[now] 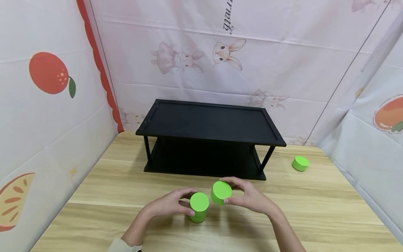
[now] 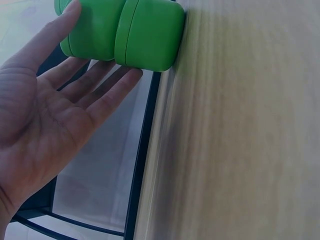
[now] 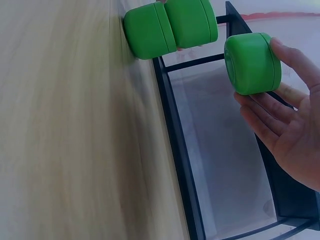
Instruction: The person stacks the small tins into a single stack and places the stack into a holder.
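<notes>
At lower centre, two green cylinders point(image 1: 199, 207) are stacked, held in the left grip point(image 1: 171, 203); a third cylinder point(image 1: 221, 193), held in the right grip point(image 1: 250, 197), and a fourth cylinder point(image 1: 300, 163), middle right, are unstacked.

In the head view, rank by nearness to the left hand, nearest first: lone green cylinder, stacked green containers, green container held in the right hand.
1. Stacked green containers: gripped by the left hand.
2. Green container: in the right hand, right of the stack.
3. Lone green cylinder: right of the black shelf.
</notes>
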`<state>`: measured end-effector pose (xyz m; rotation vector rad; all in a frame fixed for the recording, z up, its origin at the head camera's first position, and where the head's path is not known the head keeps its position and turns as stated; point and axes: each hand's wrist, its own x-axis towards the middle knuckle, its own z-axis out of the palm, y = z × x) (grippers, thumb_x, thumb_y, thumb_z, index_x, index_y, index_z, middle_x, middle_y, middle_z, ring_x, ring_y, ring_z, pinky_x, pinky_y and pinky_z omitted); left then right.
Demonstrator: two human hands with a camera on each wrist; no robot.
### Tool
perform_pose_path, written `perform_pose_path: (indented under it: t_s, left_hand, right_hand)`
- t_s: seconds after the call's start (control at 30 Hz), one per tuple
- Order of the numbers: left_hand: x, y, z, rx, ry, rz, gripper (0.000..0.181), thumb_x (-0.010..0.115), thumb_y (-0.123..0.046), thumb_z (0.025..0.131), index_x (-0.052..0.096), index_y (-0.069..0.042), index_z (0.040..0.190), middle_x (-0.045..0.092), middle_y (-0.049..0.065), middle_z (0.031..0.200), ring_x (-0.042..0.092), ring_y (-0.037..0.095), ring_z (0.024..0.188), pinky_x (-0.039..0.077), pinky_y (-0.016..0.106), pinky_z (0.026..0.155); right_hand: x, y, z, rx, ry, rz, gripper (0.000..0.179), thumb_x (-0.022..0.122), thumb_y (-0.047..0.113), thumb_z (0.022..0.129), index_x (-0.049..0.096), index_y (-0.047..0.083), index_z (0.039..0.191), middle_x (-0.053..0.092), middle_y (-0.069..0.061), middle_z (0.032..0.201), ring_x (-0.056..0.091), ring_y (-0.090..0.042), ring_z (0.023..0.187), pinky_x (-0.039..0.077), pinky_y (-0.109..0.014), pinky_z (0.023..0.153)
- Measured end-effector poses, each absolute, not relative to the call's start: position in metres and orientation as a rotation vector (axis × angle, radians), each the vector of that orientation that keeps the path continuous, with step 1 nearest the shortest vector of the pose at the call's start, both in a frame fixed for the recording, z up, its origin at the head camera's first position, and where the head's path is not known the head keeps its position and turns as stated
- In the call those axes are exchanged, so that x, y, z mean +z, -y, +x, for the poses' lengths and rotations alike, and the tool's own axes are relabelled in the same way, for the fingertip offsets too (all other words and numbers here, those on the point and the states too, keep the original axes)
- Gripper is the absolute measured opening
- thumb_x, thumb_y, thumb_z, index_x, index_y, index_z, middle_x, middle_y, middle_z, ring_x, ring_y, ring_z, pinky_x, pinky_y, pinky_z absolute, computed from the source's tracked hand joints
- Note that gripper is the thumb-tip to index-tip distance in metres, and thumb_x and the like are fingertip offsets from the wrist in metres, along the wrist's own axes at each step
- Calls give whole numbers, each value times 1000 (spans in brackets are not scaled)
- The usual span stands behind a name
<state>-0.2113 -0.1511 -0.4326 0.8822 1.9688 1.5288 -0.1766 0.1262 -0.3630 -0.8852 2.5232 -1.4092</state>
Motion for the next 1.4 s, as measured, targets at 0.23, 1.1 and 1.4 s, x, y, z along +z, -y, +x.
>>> perform_pose_path:
  t_s: [0.23, 1.1, 1.4]
  left_hand:
    - [-433, 151, -214, 1520, -1967, 896, 56, 73, -10, 80, 48, -6, 129, 51, 5, 122, 47, 20, 114, 45, 28, 90]
    - [-437, 153, -217, 1509, -1958, 915, 57, 72, -17, 81, 46, -9, 131, 50, 4, 124, 46, 20, 115, 45, 29, 90]
    - [-436, 153, -217, 1505, -1956, 922, 60, 72, -17, 80, 45, -7, 132, 49, 5, 126, 46, 20, 116, 44, 28, 90]
  right_hand:
    - [-363, -123, -178, -1397, -2536, -945, 52, 73, 10, 78, 52, 1, 125, 59, -6, 112, 56, -21, 97, 41, -51, 90]
    - [-384, -119, -197, -1356, -2510, -1011, 55, 73, 29, 79, 52, 18, 128, 56, 9, 117, 54, -14, 102, 42, -45, 92]
    - [-363, -104, -185, -1381, -2465, -1025, 53, 73, 11, 79, 51, 5, 127, 57, -4, 117, 55, -22, 101, 41, -50, 91]
